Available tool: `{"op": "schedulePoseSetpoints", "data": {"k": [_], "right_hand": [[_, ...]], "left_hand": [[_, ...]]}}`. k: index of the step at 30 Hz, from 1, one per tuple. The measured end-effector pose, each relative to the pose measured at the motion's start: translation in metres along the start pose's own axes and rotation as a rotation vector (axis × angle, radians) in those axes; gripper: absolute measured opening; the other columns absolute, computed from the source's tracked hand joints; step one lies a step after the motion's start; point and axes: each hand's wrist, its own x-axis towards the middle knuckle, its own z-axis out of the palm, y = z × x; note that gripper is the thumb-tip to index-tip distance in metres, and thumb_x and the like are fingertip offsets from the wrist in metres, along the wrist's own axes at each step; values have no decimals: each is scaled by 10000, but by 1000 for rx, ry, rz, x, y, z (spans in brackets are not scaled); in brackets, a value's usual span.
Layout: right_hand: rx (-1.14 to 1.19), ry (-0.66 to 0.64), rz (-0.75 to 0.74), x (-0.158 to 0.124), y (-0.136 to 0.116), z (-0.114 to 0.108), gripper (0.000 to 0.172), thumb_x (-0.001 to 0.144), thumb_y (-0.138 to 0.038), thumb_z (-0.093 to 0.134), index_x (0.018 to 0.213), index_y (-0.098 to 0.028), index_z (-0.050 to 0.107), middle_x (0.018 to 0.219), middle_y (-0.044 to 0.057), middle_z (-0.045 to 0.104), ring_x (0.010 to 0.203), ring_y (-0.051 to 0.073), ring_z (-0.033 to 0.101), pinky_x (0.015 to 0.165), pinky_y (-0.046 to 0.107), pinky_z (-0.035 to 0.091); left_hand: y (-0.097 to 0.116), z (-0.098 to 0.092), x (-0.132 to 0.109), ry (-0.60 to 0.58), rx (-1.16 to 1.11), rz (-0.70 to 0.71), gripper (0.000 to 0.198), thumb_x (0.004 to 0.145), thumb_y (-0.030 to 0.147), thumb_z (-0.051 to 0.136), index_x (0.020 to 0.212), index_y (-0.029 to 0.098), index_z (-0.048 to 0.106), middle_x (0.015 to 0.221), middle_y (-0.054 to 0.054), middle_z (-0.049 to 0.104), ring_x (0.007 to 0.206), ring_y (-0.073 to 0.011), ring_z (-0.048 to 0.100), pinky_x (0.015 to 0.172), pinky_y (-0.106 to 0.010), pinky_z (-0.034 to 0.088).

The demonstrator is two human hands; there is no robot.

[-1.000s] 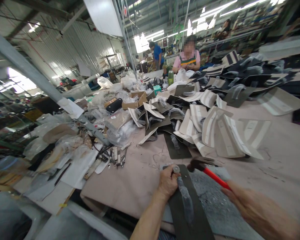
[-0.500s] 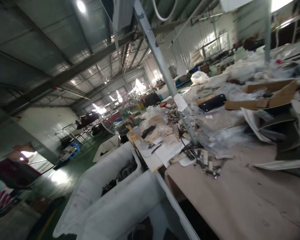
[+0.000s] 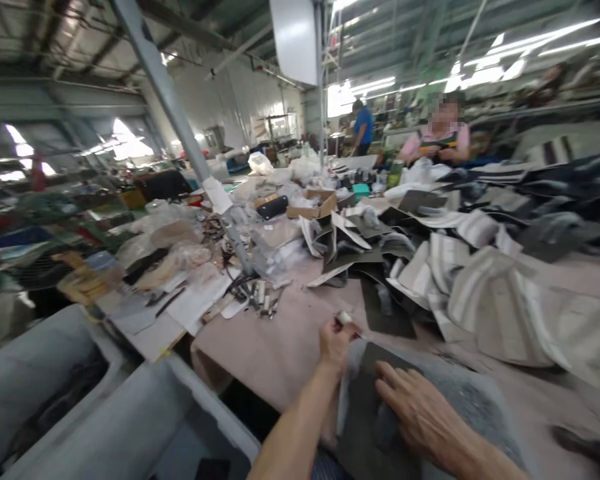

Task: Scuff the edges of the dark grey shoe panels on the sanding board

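My left hand (image 3: 336,341) is closed round a small metal punch tool (image 3: 343,317), held upright near the top edge of a dark leather piece (image 3: 367,407). My right hand (image 3: 416,408) lies flat and open on that dark piece, fingers stretched out, pressing it onto a grey pad (image 3: 473,400). The red-handled hammer is not in either hand; a dark blurred shape at the lower right may be it, I cannot tell.
A heap of striped pale and dark cut pieces (image 3: 470,287) covers the table's right. Small tools (image 3: 257,297), plastic bags and a slanted metal pole (image 3: 180,127) crowd the left. Grey bins (image 3: 80,407) stand below. A person in pink (image 3: 437,137) works at the far end.
My right hand has let go of the red-handled hammer and now rests flat on the dark piece. The view swung left and came back. My left hand still grips the punch.
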Motion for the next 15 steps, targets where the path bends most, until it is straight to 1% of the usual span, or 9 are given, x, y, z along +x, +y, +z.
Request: {"op": "schedulePoseSetpoints", "data": {"k": [1, 2, 4, 6, 7, 9, 12, 13, 15], "right_hand": [[-80, -22, 106, 3, -4, -7, 358, 713, -21, 434, 909, -195, 677, 1082, 140, 698, 873, 281, 686, 740, 412, 507], [-141, -34, 222, 6, -9, -13, 299, 759, -33, 437, 887, -186, 660, 964, 136, 700, 792, 281, 680, 704, 406, 487], [-199, -59, 426, 11, -18, -21, 214, 877, -92, 430, 864, -187, 621, 793, 104, 676, 676, 272, 669, 635, 378, 448], [-145, -79, 537, 13, -24, -22, 153, 959, -197, 446, 959, -175, 597, 772, 90, 692, 659, 270, 691, 581, 344, 427], [-100, -86, 573, 13, -26, -19, 161, 981, -248, 455, 1033, -163, 581, 788, 88, 709, 678, 271, 708, 565, 330, 428], [3, -117, 678, 10, -30, -11, 227, 1010, -299, 443, 1144, -143, 539, 819, 88, 736, 723, 266, 732, 562, 313, 445], [136, -125, 823, 3, -34, 5, 278, 1027, -267, 364, 1217, -130, 515, 863, 106, 754, 785, 270, 748, 626, 325, 501], [180, -101, 845, 0, -35, 10, 302, 1026, -260, 341, 1239, -127, 510, 898, 116, 757, 803, 272, 750, 655, 338, 519], [240, -16, 829, -6, -39, 19, 356, 1021, -268, 312, 1284, -123, 501, 1029, 142, 752, 853, 273, 749, 713, 364, 546]], "left_hand": [[14, -6, 4, 13, -42, 46, 347, 672, 406, 824, 790, 133, 645, 699, -22, 666, 657, -166, 643, 639, -271, 537], [30, -12, 6, -2, -38, 100, 338, 676, 387, 831, 808, 132, 653, 726, -27, 679, 692, -174, 660, 663, -270, 545], [58, -21, 6, -54, 43, 203, 299, 705, 358, 830, 821, 136, 666, 766, -36, 701, 738, -179, 675, 708, -267, 550], [75, -25, 1, -104, 110, 269, 258, 746, 345, 806, 844, 144, 678, 786, -34, 709, 755, -173, 674, 731, -259, 542], [76, -24, -2, -127, 135, 278, 238, 763, 336, 792, 854, 147, 681, 791, -31, 711, 755, -169, 670, 731, -253, 535], [65, -19, -9, -163, 169, 253, 205, 775, 312, 772, 860, 149, 680, 784, -22, 709, 738, -162, 657, 707, -242, 523], [31, -7, -15, -209, 197, 174, 182, 771, 295, 757, 844, 154, 666, 755, -11, 700, 708, -160, 644, 681, -242, 516], [19, -3, -16, -228, 198, 155, 181, 774, 300, 751, 842, 157, 662, 753, -11, 699, 709, -163, 645, 686, -247, 518], [0, 6, -17, -275, 195, 132, 177, 786, 310, 735, 847, 163, 657, 773, -18, 703, 734, -172, 655, 711, -258, 522]]}}
